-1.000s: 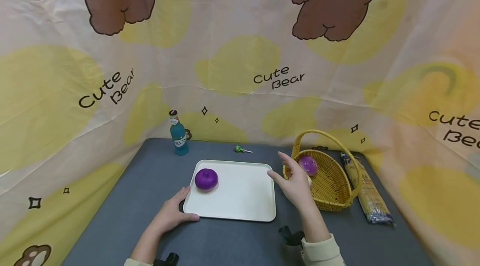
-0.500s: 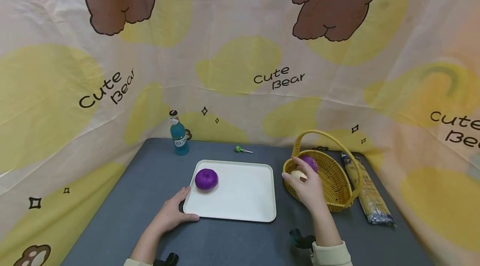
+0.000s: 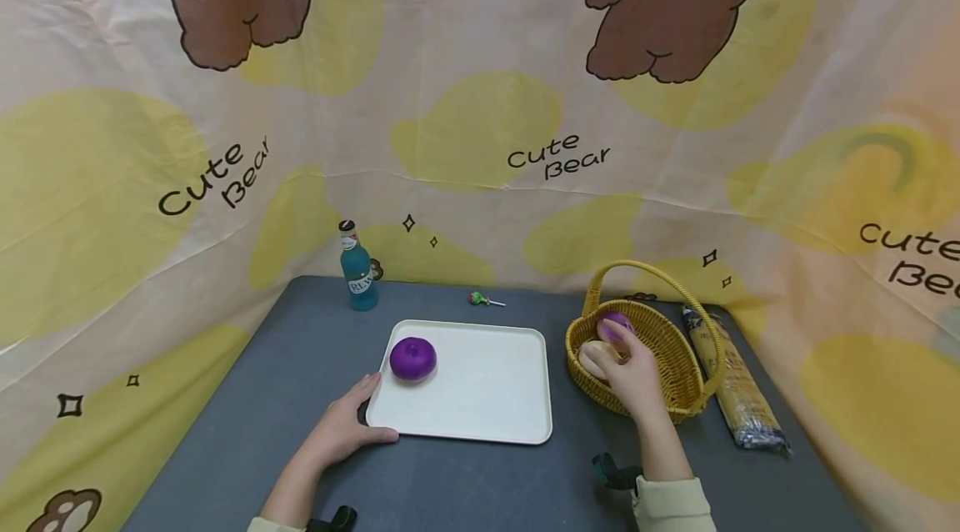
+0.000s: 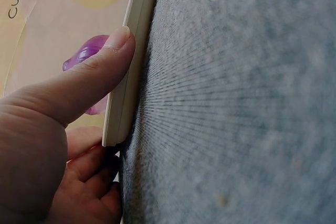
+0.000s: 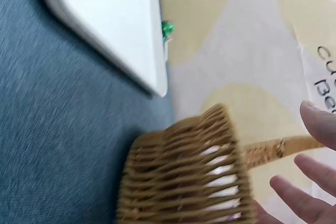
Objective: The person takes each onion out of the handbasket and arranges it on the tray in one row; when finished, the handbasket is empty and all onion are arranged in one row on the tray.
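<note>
the right hand [image 3: 636, 369] is reaching into the yellow wicker basket [image 3: 678, 386] on the right of the table, its fingers relaxed over a pale round piece [image 3: 595, 353] lying beside a purple one [image 3: 617, 323]; whether it is grasping yet cannot be told. the left hand [image 3: 343, 429] is pinching the near left corner of the white tray [image 3: 487, 399], thumb on the rim. a purple onion [image 3: 412, 358] is sitting on the tray's left side.
</note>
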`<act>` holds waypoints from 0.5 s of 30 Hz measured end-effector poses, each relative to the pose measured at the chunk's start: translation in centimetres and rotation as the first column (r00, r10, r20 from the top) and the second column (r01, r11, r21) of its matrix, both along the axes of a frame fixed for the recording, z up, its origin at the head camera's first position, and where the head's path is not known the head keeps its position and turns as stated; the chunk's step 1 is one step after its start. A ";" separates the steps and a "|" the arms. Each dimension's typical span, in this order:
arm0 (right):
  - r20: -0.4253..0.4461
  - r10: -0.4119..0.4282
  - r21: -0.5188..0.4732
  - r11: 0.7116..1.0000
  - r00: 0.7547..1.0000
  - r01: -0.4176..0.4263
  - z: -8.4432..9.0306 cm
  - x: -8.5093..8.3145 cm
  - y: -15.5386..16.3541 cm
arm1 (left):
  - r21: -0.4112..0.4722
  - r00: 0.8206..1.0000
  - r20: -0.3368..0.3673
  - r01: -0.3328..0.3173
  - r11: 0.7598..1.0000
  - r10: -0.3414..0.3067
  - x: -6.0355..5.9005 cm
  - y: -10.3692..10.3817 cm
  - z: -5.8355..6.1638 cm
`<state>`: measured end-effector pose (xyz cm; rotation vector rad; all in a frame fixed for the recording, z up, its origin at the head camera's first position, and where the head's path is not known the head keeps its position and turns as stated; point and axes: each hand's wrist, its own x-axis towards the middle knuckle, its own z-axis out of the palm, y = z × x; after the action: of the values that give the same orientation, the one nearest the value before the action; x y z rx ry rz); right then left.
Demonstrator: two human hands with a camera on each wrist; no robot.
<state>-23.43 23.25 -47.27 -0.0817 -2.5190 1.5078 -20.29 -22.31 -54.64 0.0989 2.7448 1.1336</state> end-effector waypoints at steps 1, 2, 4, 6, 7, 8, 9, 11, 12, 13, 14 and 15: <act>0.006 -0.003 0.005 1.000 1.000 0.003 -0.2 -0.1 0.2 | -0.003 1.000 -0.002 0.002 1.000 -0.002 0.0 0.0 0.0; 0.012 -0.007 0.014 1.000 1.000 0.007 -0.4 -0.2 0.4 | -0.003 1.000 -0.001 0.001 1.000 -0.001 0.0 0.0 0.0; 0.023 -0.015 0.040 0.999 1.000 0.014 -0.8 -0.3 0.7 | -0.006 1.000 -0.003 0.001 1.000 -0.001 0.0 0.0 -0.1; 0.038 -0.023 0.062 0.998 0.999 0.020 -1.1 -0.5 1.1 | -0.004 1.000 -0.003 -0.001 1.000 0.001 -0.1 -0.1 -0.2; 0.048 -0.025 0.073 0.997 0.999 0.022 -1.2 -0.5 1.2 | -0.004 1.000 -0.003 -0.001 1.000 0.001 -0.1 -0.1 -0.2; 0.060 -0.029 0.085 0.996 0.998 0.023 -1.3 -0.6 1.3 | -0.001 1.000 -0.003 -0.003 1.000 0.003 -0.1 -0.1 -0.2; 0.070 -0.029 0.095 0.995 0.997 0.022 -1.4 -0.6 1.4 | -0.001 1.000 -0.004 -0.002 1.000 0.002 -0.1 -0.1 -0.2; 0.091 -0.029 0.103 0.995 0.995 0.019 -1.6 -0.8 1.4 | 0.000 1.000 -0.007 0.001 1.000 -0.001 -0.1 -0.1 -0.2; 0.099 -0.028 0.108 0.994 0.995 0.017 -1.6 -0.8 1.4 | 0.000 1.000 -0.010 0.002 1.000 -0.002 -0.1 -0.1 -0.2; 0.108 -0.026 0.115 0.993 0.994 0.014 -1.6 -0.9 1.4 | -0.002 1.000 -0.012 0.004 1.000 -0.004 0.0 -0.1 -0.1; 0.112 -0.027 0.126 0.992 0.993 0.012 -1.7 -1.0 1.4 | -0.002 1.000 -0.014 0.006 1.000 -0.006 0.0 -0.1 -0.1; 0.117 -0.024 0.135 0.991 0.993 0.008 -1.8 -1.1 1.3 | -0.005 1.000 -0.017 0.008 1.000 -0.009 0.0 -0.1 -0.2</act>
<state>-24.50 24.57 -49.05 -0.1760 -2.6986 1.3608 -20.30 -22.43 -54.79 0.1199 2.7589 1.1290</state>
